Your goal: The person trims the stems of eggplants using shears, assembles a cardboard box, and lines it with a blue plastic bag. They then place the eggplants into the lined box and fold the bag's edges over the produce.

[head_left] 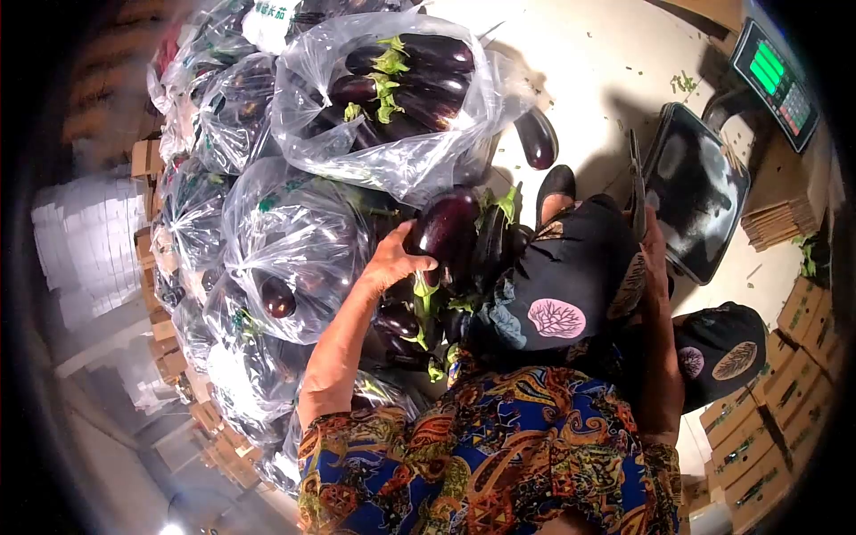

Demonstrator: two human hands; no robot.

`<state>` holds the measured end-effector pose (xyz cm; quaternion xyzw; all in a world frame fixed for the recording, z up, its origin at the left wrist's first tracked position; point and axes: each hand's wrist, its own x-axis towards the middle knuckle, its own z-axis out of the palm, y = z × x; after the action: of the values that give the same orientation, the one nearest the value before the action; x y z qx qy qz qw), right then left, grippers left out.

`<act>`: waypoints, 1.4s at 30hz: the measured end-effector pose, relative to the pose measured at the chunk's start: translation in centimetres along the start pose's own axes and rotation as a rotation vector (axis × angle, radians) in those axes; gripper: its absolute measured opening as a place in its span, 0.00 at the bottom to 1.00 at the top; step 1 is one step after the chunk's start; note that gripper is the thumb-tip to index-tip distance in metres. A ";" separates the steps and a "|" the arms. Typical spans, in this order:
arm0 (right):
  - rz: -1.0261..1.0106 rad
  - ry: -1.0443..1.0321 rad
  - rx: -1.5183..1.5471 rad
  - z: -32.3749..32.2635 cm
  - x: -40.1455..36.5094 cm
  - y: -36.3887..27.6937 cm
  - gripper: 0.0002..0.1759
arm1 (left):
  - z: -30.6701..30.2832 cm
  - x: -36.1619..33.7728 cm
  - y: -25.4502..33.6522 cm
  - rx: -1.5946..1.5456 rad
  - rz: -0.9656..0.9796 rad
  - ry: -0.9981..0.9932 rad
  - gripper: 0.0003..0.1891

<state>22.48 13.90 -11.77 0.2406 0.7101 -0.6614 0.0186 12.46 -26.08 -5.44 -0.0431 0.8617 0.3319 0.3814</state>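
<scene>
My left hand (pixel 397 259) is on a large dark purple eggplant (pixel 444 234), with the thumb on the near side and the fingers at its left edge. Beneath and beside it lie several more eggplants (pixel 490 245) with green caps, heaped against my knee. My right hand (pixel 656 239) is by my right knee and grips a thin dark flat object (pixel 637 169), seen edge-on; its kind cannot be made out. Some of the right fingers are hidden. Beyond the left hand stands an open clear plastic bag (pixel 308 134) with several eggplants (pixel 428 85) inside, caps turned inward.
Several filled, tied plastic bags (pixel 299 236) crowd the left. One loose eggplant (pixel 536 138) lies on the pale floor (pixel 588 53). At right stands a scale platform (pixel 695 192) with a lit green display (pixel 767 69). Cardboard boxes (pixel 749 446) line the lower right.
</scene>
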 end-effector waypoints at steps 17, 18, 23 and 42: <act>0.064 -0.038 -0.211 -0.5 1.2 2.8 0.36 | -10.3 16.6 3.2 0.409 0.598 1.024 0.27; -0.002 -0.033 -0.123 -0.5 0.8 2.5 0.36 | -11.4 19.2 1.4 0.409 0.354 0.961 0.29; 0.056 -0.016 -0.131 0.1 0.0 -0.5 0.38 | -10.8 19.9 2.5 0.451 -0.403 0.903 0.36; -0.385 -0.156 -0.045 1.5 -0.3 -10.3 0.33 | -6.6 3.5 21.1 -0.125 0.948 0.163 0.33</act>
<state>18.56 12.26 -2.25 0.0481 0.7541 -0.6532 -0.0477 -1.13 -13.06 6.77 0.3054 0.7919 0.5159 0.1162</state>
